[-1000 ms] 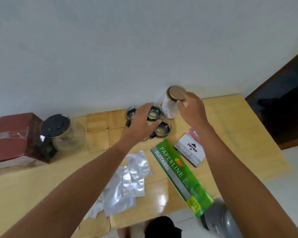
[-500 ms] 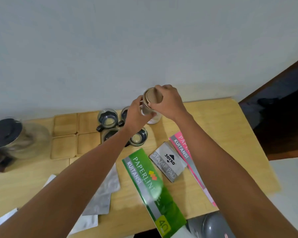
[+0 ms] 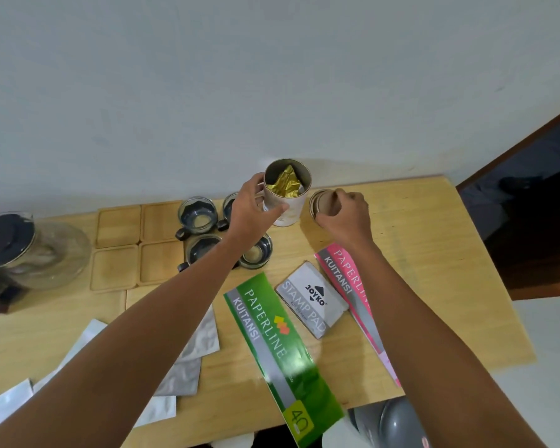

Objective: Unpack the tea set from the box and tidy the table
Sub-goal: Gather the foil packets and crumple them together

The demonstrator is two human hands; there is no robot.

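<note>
Gripping the round canister [image 3: 287,205], L hand [image 3: 251,210] wraps its side; R hand [image 3: 345,211] pinches the flat lid [image 3: 324,203].

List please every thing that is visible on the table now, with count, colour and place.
canister: 1, pale, open, back centre, gold foil packet inside
lid: 1, brown, right of canister
glass cups: 4, clear, left of canister
wooden coasters: 4, tan, left of cups
glass teapot: 1, clear, black lid, far left
foil pouches: several, silver, front left
receipt books: 2, green and pink, front
stamp pad box: 1, grey, between books
table: 1, light wood
left hand: holds canister
right hand: holds lid
</note>
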